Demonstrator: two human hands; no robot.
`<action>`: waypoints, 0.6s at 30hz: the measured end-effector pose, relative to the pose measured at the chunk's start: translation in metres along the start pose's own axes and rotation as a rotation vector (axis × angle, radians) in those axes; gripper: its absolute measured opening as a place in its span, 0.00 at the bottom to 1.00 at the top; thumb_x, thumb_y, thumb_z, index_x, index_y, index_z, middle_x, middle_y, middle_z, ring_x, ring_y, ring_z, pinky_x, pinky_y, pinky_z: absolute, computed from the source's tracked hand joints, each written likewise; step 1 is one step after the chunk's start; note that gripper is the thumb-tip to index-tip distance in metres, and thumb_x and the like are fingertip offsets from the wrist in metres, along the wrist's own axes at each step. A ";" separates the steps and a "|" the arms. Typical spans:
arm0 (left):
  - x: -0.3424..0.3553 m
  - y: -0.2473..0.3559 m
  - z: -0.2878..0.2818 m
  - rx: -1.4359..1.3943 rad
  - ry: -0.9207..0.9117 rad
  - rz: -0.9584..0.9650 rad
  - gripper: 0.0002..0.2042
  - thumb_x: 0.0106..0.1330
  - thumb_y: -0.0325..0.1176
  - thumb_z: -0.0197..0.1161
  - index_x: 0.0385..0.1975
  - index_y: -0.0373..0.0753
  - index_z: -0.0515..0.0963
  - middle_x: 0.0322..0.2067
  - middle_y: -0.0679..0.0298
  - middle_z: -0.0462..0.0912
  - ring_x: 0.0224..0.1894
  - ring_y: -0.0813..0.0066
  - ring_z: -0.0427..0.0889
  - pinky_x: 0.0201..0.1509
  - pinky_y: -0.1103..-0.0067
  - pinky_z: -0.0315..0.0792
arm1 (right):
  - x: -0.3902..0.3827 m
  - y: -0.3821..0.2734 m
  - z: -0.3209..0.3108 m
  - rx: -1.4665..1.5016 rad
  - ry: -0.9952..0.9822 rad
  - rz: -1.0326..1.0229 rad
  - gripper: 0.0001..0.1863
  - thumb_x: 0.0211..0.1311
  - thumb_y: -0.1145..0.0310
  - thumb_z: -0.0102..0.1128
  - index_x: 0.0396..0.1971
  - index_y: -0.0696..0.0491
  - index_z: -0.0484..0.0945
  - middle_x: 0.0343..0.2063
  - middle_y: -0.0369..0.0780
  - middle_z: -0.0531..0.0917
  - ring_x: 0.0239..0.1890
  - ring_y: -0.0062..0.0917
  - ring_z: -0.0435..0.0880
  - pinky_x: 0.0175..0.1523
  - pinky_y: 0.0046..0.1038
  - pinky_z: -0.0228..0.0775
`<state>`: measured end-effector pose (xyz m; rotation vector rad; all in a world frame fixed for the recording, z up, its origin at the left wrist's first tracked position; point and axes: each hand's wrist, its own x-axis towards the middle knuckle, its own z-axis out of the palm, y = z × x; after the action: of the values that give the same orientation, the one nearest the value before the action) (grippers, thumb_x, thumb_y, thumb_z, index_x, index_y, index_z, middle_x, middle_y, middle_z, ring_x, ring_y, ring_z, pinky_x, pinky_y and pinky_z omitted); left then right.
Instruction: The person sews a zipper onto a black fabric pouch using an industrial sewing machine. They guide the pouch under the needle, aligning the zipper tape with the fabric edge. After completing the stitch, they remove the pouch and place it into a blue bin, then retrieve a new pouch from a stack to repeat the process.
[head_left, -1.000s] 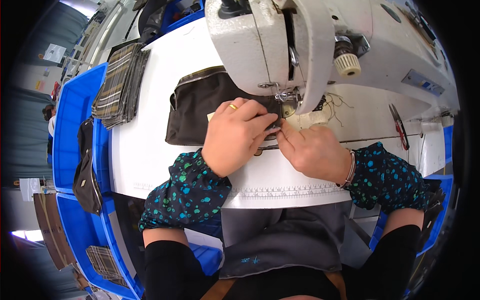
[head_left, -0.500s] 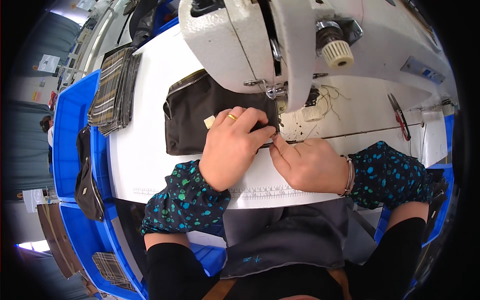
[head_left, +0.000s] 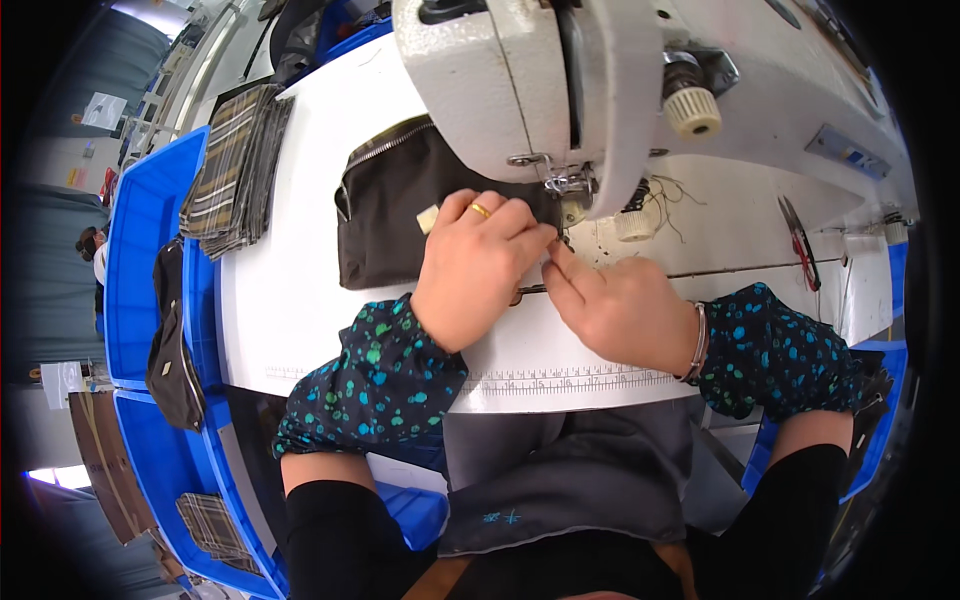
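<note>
A dark brown zippered pouch [head_left: 385, 235] lies on the white table, its right edge at the needle and presser foot [head_left: 570, 186] of the sewing machine [head_left: 490, 85]. A metal zipper [head_left: 392, 140] curves along its far left side, and a small cream label [head_left: 428, 219] shows beside my fingers. My left hand [head_left: 475, 270] presses on the pouch with bent fingers, gripping its edge near the foot. Close against it, my right hand [head_left: 622, 312] pinches the same edge at the corner. The fingertips meet there and hide the exact spot held.
Stacked plaid fabric pieces [head_left: 232, 170] stand at the table's left edge, above blue bins [head_left: 150, 270]. Another dark pouch [head_left: 172, 350] hangs over a bin's rim. Thread snips [head_left: 800, 240] lie at right. Loose threads [head_left: 678, 205] lie near the machine; a printed ruler [head_left: 560, 382] runs along the front edge.
Both hands and the pouch have shifted a little away from me, bringing the pouch's near corner closer to the presser foot. The view has also shifted slightly.
</note>
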<state>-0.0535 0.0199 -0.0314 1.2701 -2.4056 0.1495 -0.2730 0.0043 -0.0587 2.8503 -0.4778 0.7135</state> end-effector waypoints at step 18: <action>0.005 -0.013 0.008 0.074 -0.002 -0.056 0.14 0.59 0.30 0.65 0.44 0.45 0.88 0.43 0.69 0.87 0.51 0.69 0.83 0.64 0.65 0.71 | 0.005 0.010 0.002 0.000 -0.014 0.049 0.19 0.58 0.71 0.62 0.46 0.68 0.83 0.46 0.57 0.88 0.18 0.23 0.83 0.23 0.26 0.74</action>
<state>-0.0478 0.0063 -0.0376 1.3694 -2.3835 0.2231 -0.2715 -0.0071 -0.0570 2.8546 -0.5512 0.7020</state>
